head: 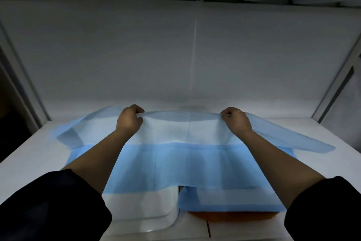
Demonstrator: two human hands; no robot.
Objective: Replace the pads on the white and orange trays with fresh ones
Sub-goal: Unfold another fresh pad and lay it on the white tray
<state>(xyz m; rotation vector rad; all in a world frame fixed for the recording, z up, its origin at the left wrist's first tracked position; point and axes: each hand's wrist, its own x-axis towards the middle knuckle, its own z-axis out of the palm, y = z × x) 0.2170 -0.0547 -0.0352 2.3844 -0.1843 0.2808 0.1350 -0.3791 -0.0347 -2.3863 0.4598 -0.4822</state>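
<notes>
A large blue and white pad [175, 162] is spread wide over the table, its far edge lifted. My left hand [130, 118] pinches that far edge on the left, and my right hand [235, 120] pinches it on the right. Under the pad's near edge, the white tray [156, 217] shows at the lower middle. To its right sits the orange tray [214, 216], with another blue pad [224, 199] lying on it. Both forearms reach over the spread pad.
The white table [39, 152] sits in a white-walled booth with a back wall [175, 55] close behind the pad. Slanted metal frame posts [336, 84] stand at both sides. A shelf edge runs overhead.
</notes>
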